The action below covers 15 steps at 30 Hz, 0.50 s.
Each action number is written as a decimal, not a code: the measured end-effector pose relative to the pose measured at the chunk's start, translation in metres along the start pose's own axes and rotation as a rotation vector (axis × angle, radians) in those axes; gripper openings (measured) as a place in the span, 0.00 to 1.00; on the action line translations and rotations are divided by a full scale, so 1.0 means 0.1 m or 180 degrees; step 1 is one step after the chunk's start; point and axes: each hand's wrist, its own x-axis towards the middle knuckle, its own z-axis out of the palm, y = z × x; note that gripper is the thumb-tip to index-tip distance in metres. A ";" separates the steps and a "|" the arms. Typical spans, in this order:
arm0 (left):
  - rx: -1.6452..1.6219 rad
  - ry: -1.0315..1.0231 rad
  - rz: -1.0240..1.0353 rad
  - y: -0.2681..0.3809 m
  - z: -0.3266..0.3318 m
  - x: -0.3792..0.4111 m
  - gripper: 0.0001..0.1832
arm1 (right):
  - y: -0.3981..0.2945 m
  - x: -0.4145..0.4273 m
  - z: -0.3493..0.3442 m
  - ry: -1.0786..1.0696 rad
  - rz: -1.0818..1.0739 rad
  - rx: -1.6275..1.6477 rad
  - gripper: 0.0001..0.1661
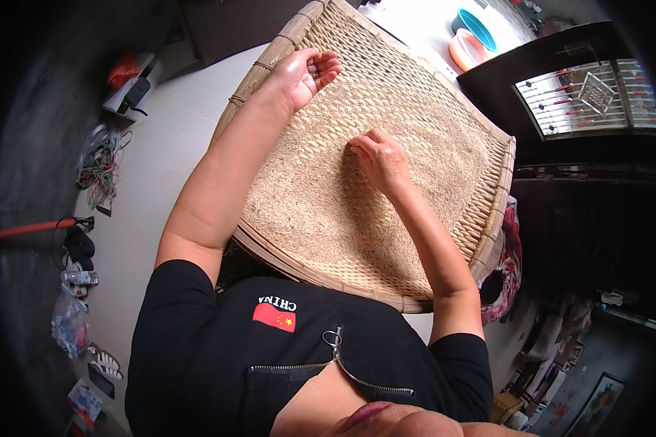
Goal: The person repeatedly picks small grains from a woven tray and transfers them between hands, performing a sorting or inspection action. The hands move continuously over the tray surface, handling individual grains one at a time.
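A large woven basket tray (504, 188) with a bound wooden or bamboo rim lies before me, its near edge close to my chest. Small pale brown grains (300, 191) are spread over its weave, thinner towards the far side. Above the far left part of the tray is my left hand (309, 76), palm turned up and fingers loosely curled; what lies in the palm is too small to tell. My right hand (381, 161) is over the middle of the grains, thumb and fingertips drawn together, casting a shadow on them. Whether anything is between those fingertips cannot be seen.
Beyond the tray stand a teal basin (474, 28) and a pink basin (466, 50). Tangled wires (99, 172), a plastic bottle (82, 277) and sandals (106, 363) lie along the left wall. At the right are a dark door (497, 71) and a red patterned cloth (507, 278) beside the tray.
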 end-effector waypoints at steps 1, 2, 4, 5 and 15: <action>0.0002 -0.0011 0.0000 0.00 0.00 0.00 0.15 | 0.00 0.01 -0.01 -0.0104 -0.0122 -0.0139 0.03; 0.0004 -0.0024 -0.0001 -0.01 0.00 0.00 0.15 | 0.01 0.02 -0.02 -0.0207 -0.0242 -0.0278 0.03; 0.0000 -0.0025 -0.0011 -0.02 -0.01 0.00 0.15 | -0.02 0.06 -0.07 -0.0333 -0.0437 -0.0522 0.02; -0.0003 -0.0017 -0.0022 -0.03 -0.02 0.00 0.15 | -0.05 0.09 -0.09 -0.0353 -0.0507 -0.0627 0.02; 0.0342 0.0034 -0.0161 -0.10 0.09 -0.08 0.16 | 0.09 0.10 -0.46 0.0105 0.0683 0.0826 0.06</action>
